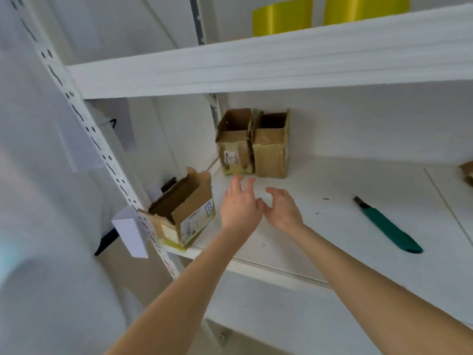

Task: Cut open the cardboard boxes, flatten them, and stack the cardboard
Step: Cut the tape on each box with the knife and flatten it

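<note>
Two small open-topped cardboard boxes stand side by side at the back of the white shelf (332, 226): the left box (234, 142) with a label and the right box (271, 147). A third open box (184, 213) sits at the shelf's front left corner. My left hand (239, 203) and my right hand (282, 208) hover next to each other over the shelf, just in front of the two back boxes, fingers spread, holding nothing. A green utility knife (386, 225) lies on the shelf to the right, apart from both hands.
A white perforated upright (84, 119) runs down the left side. Above is another shelf (256, 70) carrying two yellow objects (281, 16). A scrap of cardboard (467, 172) shows at the right edge. White papers (130, 234) hang left of the upright.
</note>
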A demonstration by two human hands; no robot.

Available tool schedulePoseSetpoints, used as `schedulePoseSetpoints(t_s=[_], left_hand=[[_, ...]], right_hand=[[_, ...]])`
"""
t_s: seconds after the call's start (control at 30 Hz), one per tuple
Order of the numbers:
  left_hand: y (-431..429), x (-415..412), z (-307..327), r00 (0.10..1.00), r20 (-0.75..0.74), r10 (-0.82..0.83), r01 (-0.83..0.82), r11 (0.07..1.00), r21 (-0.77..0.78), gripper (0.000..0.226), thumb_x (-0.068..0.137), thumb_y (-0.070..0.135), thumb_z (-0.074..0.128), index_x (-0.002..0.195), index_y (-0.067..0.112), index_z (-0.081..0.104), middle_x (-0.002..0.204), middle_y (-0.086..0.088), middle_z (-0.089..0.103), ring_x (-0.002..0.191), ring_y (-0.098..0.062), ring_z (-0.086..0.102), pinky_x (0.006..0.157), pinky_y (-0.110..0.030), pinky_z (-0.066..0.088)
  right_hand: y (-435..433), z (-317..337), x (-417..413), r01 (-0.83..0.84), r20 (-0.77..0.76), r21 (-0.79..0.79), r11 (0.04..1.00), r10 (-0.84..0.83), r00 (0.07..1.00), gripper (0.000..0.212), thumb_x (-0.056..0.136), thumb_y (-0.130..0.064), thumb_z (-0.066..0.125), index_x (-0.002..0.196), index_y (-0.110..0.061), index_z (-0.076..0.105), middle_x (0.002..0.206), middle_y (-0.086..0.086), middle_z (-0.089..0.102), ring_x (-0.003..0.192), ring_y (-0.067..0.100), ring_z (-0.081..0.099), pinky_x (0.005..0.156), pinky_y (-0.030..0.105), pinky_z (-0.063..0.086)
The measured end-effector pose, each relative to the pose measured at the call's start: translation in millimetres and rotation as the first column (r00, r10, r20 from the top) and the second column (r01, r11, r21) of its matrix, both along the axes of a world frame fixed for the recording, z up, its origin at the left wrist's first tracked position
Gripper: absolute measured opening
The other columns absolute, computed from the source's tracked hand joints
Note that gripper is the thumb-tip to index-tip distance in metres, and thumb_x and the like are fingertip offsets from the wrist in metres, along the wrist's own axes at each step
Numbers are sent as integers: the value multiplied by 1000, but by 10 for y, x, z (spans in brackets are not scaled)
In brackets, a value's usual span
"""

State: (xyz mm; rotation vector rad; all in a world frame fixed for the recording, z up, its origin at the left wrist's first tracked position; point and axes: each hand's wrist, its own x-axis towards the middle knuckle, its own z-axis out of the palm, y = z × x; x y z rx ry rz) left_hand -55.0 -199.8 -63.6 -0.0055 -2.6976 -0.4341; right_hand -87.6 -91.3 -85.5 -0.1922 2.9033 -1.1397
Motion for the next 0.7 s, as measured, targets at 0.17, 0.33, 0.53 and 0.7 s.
schedulePoseSetpoints(t_s=[0.17,0.33,0.53,0.7], left_hand=[[-742,70,234,951,-286,120,-165,976,-140,49,93,29,56,137,11,46,143,-13,45,140,-29,32,113,-44,28],[-1286,108,253,952,-162,258,-270,961,-57,52,93,35,51,140,15,38,145,-8,39,140,-26,28,114,-43,22],[-1240,-63,192,969,-154,191,-189,982,31,43,97,35,47,137,18,46,137,-3,45,127,-22,43,113,-42,27],[-871,-447,210,957,-239,167,-92,951,296,49,97,36,48,142,18,38,142,-4,41,129,-22,42,108,-44,37]], right_hand=[[-879,166,-258,-6,138,-356,934,59,989,66,93,-55,48,145,-17,37,147,6,41,133,23,42,102,32,34],[-1381,353,-614,30,268,-452,892,104,958,64,88,-55,57,131,-8,55,132,9,57,116,27,56,94,36,45],[-1180,278,-784,124,223,-455,882,-22,975,20,87,-32,61,71,-22,65,87,5,71,82,24,69,85,42,56],[-253,255,-930,365,180,-535,762,-319,931,28,87,-29,55,62,-16,60,72,7,69,75,29,69,80,47,57]])
